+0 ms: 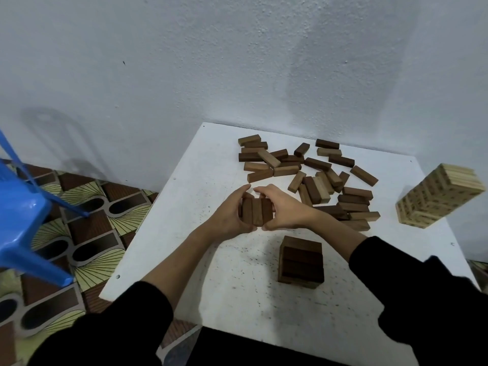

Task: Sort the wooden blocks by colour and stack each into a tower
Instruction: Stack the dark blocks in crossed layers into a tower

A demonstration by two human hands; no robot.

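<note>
Fingers of the left hand (232, 210) curl round the left side of a row of three medium-brown wooden blocks (257, 211); fingers of the right hand (284, 207) curl round its right side. Thumbs at the near edge, fingertips almost meeting over the far edge. The three blocks lie side by side, long faces touching, pressed between the two hands near the middle of the square white table (237, 281).

Table top scuffed and speckled, set against a pale textured wall (184, 62). Blue plastic chair (23, 220) to the left. Patterned brown-and-cream floor (87, 233) below.

Short dark-brown block tower (301, 260) stands near and to the right of the hands. Tall pale-wood block tower (438, 196) at the table's right edge. Loose pile of mixed brown blocks (311, 175) on the far side, some darker, some lighter, lying at all angles. Black sleeves (412, 286) on both arms.
</note>
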